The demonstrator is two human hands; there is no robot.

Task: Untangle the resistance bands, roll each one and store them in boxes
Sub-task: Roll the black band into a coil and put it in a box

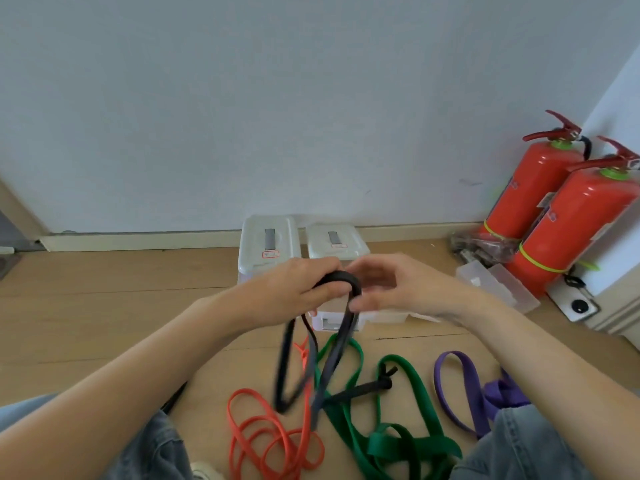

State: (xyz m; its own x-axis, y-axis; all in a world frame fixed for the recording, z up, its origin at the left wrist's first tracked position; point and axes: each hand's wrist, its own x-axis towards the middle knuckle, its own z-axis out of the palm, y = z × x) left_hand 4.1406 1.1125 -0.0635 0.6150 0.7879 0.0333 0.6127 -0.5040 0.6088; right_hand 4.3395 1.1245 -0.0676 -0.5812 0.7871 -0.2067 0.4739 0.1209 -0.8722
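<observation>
Above wooden floor (pixel 104 306), both hands' curled fingers (pixel 332 289) around black band (pixel 341 277).

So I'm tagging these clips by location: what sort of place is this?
Probably a plain indoor room, perhaps an office or utility corner, not clearly a gym. The person works on a wood-look floor against a bare white wall, with two red fire extinguishers standing in the corner.

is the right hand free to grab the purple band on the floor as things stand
Probably not yet: the right hand is pinching the black band along with the left hand. The purple band lies uncovered below it.
</observation>
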